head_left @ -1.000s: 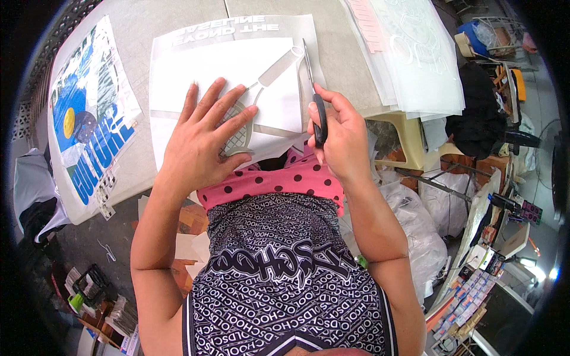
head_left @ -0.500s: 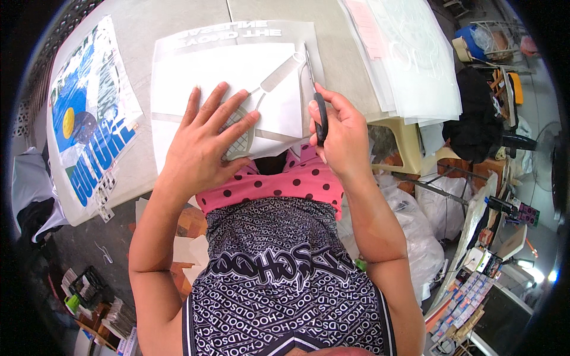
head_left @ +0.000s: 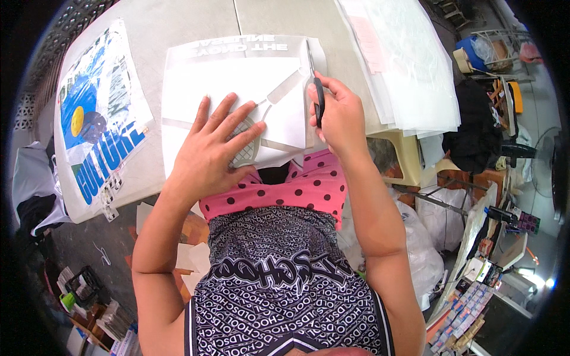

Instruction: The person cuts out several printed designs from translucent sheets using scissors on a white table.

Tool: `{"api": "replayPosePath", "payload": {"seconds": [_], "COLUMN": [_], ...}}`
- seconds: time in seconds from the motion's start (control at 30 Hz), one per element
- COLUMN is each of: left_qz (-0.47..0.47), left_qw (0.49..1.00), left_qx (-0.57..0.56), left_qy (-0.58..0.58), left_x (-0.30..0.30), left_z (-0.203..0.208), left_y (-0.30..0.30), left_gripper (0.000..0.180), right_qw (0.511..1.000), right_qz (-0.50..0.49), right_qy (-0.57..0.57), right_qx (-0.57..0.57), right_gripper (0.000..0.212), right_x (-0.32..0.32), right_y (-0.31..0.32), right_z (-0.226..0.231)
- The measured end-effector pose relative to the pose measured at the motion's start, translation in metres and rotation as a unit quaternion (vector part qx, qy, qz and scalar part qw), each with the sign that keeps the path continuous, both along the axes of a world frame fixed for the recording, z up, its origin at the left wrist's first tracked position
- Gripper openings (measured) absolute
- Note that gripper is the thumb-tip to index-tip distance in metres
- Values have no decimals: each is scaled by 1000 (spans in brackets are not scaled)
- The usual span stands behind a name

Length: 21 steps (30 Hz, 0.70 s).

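Observation:
A translucent film sheet (head_left: 237, 77) with a white and grey racket print and mirrored lettering lies at the table's near edge. My left hand (head_left: 217, 139) rests flat on its lower part with fingers spread, covering some of the racket drawing. In my right hand (head_left: 343, 115) is a pair of scissors (head_left: 319, 101) with black handles, fingers wrapped round the loops. The blades point away from me along the sheet's right side, their tips close to its far edge. A narrow strip of film (head_left: 321, 56) stands out to the right of the blades.
Left on the grey table (head_left: 196, 18) lies a printed sheet (head_left: 98, 118) with blue lettering and a yellow ball. A stack of translucent sheets (head_left: 409, 77) sits at the right. A cream stool (head_left: 395, 154) and plastic bags (head_left: 415, 237) are below; a fan (head_left: 543, 148) stands far right.
The scissors have advanced along the film's right side, and their tips are now nearer its far edge. My left hand stays flat on the sheet. The whole view has shifted slightly.

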<state>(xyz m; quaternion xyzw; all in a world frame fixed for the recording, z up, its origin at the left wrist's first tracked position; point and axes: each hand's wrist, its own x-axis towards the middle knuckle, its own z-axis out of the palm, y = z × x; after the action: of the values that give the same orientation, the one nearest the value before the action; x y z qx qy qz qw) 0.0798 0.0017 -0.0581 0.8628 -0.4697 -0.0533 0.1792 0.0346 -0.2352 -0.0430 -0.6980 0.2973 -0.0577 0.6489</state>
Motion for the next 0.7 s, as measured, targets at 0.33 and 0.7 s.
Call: {"api": "replayPosePath", "payload": {"seconds": [0.33,0.7], "left_qz": [33,-42], "left_qw": [997,975], "left_qx": [34,-84], "left_qy": [-69,-203], "left_x": [0,-37], "left_z": [24,-24], "left_y": [104,133], "left_gripper": [71,9], "right_qw": [999,990], "right_qz": [15,78], "right_qy": [26,71], "right_qx": [-31,-97], "right_gripper": [58,31], "right_x": [5,-4], "right_y": [-22,-45], "right_z": [-15,-13]}}
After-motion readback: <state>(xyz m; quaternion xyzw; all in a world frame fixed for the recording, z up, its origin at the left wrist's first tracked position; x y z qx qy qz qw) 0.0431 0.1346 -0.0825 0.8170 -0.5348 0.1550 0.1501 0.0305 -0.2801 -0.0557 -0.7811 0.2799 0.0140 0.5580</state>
